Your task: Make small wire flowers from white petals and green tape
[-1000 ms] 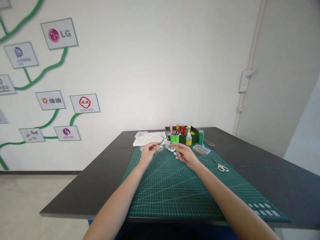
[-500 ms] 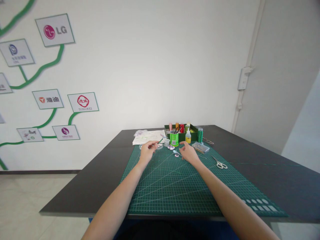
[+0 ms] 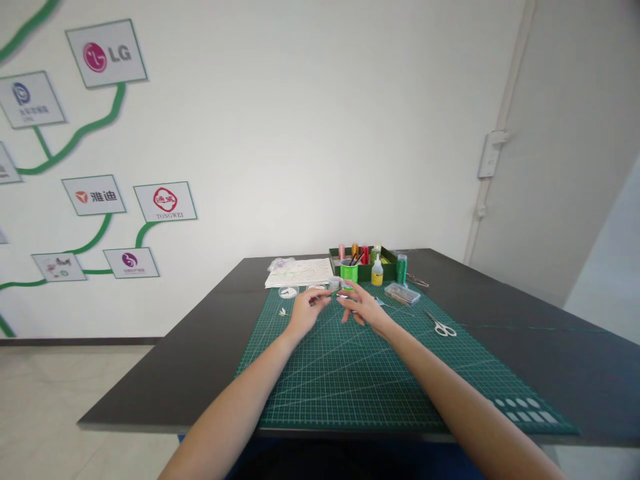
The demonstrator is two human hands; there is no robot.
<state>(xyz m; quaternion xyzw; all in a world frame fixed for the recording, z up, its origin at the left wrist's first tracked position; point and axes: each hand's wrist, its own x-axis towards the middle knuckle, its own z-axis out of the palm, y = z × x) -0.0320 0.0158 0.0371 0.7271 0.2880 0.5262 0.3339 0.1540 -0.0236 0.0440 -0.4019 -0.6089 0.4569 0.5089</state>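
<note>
My left hand point(image 3: 307, 312) pinches a thin green stick point(image 3: 336, 292) between thumb and fingertips, above the mat. My right hand point(image 3: 363, 308) meets it from the other side, thumb and forefinger at the stick's far end, the other fingers loosely curled and apart. Whether a fine thread runs between the hands is too small to tell. Behind my hands is a green tub point(image 3: 349, 272) with dark-handled tools in it. A small pale-blue piece point(image 3: 379, 301) shows just beyond my right hand. Small white pieces point(image 3: 283, 312) lie left of my left hand.
The green cutting mat point(image 3: 350, 380) covers the middle of the dark table point(image 3: 200, 347). White-handled scissors point(image 3: 443, 328) and a clear case point(image 3: 403, 293) lie to the right. Behind stand a glue bottle point(image 3: 377, 273), a green thread spool point(image 3: 401, 269) and a dark box point(image 3: 390, 253). A shallow dish point(image 3: 289, 292) sits left.
My left hand has moved right with the green stick. My right hand has moved left, and its fingertips have come to the stick's end.
</note>
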